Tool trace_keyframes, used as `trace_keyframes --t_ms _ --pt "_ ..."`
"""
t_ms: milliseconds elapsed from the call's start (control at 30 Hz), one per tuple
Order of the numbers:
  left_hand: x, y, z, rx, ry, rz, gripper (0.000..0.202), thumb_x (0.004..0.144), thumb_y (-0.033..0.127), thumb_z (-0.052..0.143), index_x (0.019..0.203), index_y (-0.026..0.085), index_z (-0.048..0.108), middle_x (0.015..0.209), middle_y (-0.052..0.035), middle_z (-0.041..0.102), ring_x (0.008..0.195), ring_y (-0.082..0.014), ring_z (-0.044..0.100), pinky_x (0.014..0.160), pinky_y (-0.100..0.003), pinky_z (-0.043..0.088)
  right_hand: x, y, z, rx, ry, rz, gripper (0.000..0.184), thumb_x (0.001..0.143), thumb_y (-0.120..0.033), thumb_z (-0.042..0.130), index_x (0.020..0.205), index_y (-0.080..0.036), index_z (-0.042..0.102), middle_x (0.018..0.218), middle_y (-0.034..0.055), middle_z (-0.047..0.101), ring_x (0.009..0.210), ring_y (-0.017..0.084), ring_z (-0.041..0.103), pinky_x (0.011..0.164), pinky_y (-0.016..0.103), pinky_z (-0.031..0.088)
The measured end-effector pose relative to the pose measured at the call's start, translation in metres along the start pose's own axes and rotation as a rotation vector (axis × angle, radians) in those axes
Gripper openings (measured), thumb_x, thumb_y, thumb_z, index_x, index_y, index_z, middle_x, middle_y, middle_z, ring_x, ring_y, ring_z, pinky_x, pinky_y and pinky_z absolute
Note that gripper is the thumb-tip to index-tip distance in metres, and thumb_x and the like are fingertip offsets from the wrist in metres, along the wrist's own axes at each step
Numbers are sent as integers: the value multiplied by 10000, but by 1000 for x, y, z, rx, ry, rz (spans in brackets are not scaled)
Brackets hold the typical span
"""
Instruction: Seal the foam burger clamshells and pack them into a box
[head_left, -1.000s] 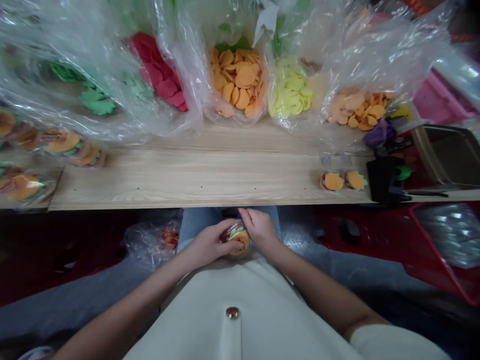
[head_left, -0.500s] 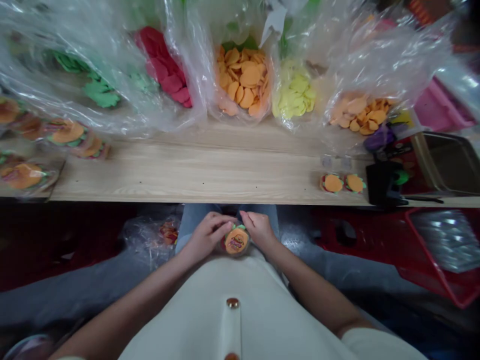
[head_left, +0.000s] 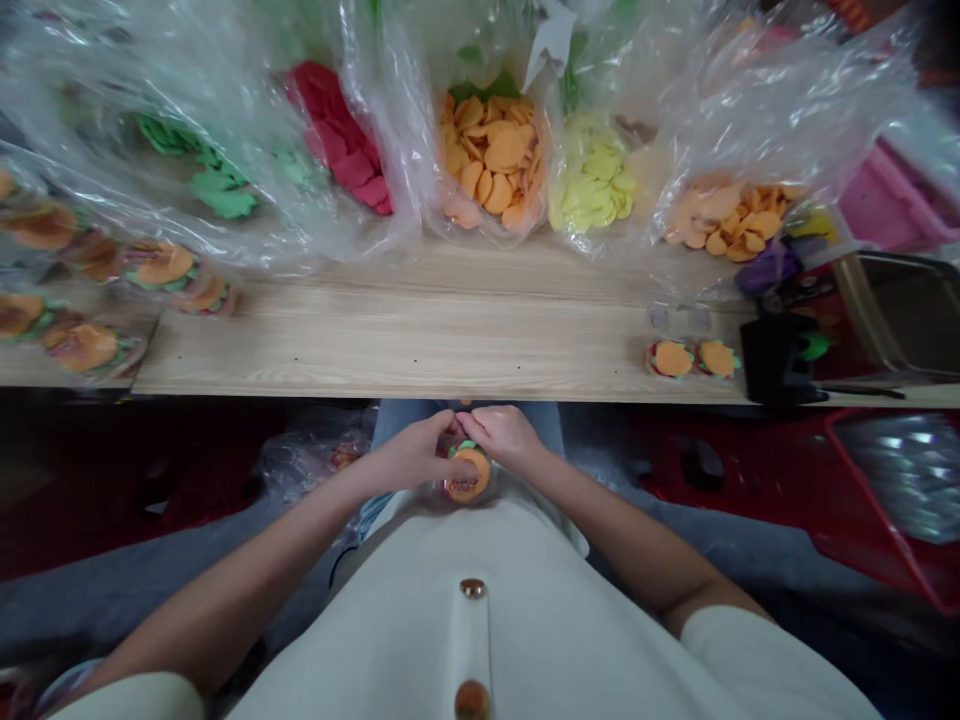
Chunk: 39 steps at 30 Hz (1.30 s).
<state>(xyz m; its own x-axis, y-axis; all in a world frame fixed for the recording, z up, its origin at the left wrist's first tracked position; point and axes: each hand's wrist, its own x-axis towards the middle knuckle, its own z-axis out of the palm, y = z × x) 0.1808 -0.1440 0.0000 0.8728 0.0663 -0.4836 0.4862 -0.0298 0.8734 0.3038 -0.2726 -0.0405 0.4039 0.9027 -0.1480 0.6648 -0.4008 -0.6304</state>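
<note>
Wooden bench (head_left: 420,340); hands (head_left: 409,455) (head_left: 506,440) around felt burger (head_left: 466,476)

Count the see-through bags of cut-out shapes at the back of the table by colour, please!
Bag of green shapes: 1
Bag of red shapes: 1
Bags of orange shapes: 2
Bag of yellow shapes: 1
Total: 5

small craft assembly workbench, wooden bench (head_left: 420,345) just beyond the hands, clear plastic bags (head_left: 495,160) of sorted felt cut-outs behind it, finished felt burgers (head_left: 694,358) far right
</note>
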Motion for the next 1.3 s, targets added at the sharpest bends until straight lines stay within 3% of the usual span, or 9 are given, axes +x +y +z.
trace_keyframes --t_ms 200,333,567,667,800,900,1000,1133,1300 --pt "-1 -4 16 -69 219 24 297 678 339 642 917 177 570 864 -24 573 745 -141 521 667 -241 426 -18 -7 8 278 235 318 502 899 -493 263 633 -184 557 568 -9 559 523 100 467 508 214 301" --pt "-7 -7 29 -159 265 38 292 663 358 669 856 179 543 798 -1 546 724 -133 515 655 -229 426 -24 -6 6 253 154 272 509 887 -500 282 586 -184 545 552 -1 555 519 104 461 504 225 287" --pt "-16 2 28 -317 103 -39 321 709 334 625 988 188 561 930 -32 602 833 -163 560 727 -257 453 -15 -7 3 147 69 108 497 901 -444 288 571 -190 558 577 15 587 563 116 509 563 228 316" --pt "-9 0 31 -255 256 31 380 669 294 659 1023 176 583 1005 -53 615 917 -191 561 785 -273 447 -13 -11 -2 160 97 154 454 892 -449 323 606 -196 569 599 14 596 573 123 519 551 229 316" --pt "3 -5 42 -277 525 102 397 673 308 660 1032 166 567 1060 -69 601 966 -198 554 824 -281 439 -20 -14 -1 359 289 342 449 897 -455 282 619 -191 515 545 -13 517 506 106 450 492 222 290" --pt "9 -2 52 -355 622 143 428 668 311 671 1048 165 539 1075 -65 586 977 -189 548 842 -273 431 -23 -16 2 504 423 390 440 883 -473 294 591 -185 454 512 -32 437 489 94 383 474 219 274" --pt "8 3 55 -482 608 144 481 646 315 701 1073 172 532 1074 -56 586 979 -191 549 849 -274 431 -22 -15 0 542 504 373 424 866 -469 336 565 -181 415 500 -45 386 496 84 330 478 218 260" --pt "0 3 50 -774 461 87 448 726 388 632 1117 182 557 1121 -69 585 995 -196 552 853 -287 436 -18 -5 -1 562 553 374 425 849 -476 370 544 -181 388 491 -53 344 495 79 301 474 221 239" --pt "3 -3 47 -980 464 -27 296 704 286 681 975 219 580 898 5 605 727 -89 575 692 -219 469 -2 9 7 740 639 546 459 821 -556 370 538 -195 364 483 -55 325 481 84 310 453 219 255"
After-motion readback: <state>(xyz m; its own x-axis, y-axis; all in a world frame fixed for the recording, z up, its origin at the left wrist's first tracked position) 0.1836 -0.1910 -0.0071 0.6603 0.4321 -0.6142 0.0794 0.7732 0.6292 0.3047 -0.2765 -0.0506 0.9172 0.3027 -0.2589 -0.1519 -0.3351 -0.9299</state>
